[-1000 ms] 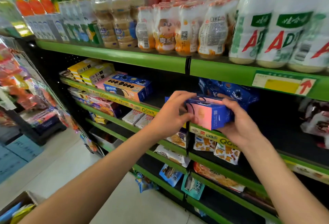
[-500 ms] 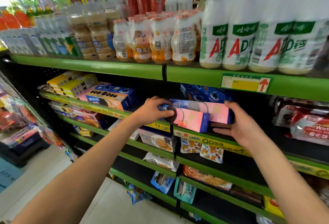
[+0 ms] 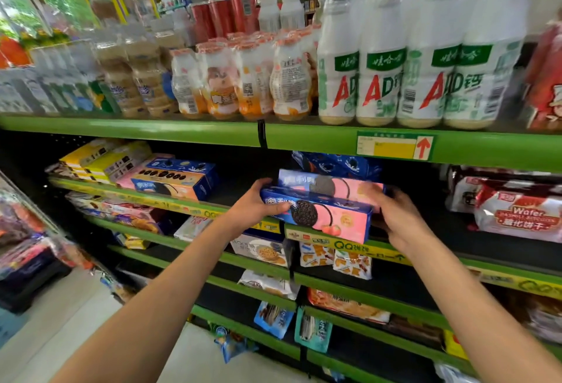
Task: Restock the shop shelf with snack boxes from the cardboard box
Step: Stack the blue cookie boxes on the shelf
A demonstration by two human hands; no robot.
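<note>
A pink and blue cookie box (image 3: 322, 215) lies lengthwise at the front of the second green shelf (image 3: 359, 245). My left hand (image 3: 254, 208) grips its left end, thumb over the front face. My right hand (image 3: 395, 218) holds its right end, fingers curled behind it. A second pink and blue box (image 3: 331, 186) lies just behind the first. Blue cookie packs (image 3: 337, 165) are stacked further back. The cardboard box is out of view.
Left on the same shelf lie orange-blue cookie boxes (image 3: 173, 180) and yellow boxes (image 3: 103, 159). Red and white wafer packs (image 3: 517, 215) sit at the right. Milk drink bottles (image 3: 380, 57) fill the shelf above. Snack bags hang and lie on the lower shelves.
The two boxes went from held in the air to lying on the shelf. The front box has been turned lengthwise along the shelf edge, with both hands at its ends.
</note>
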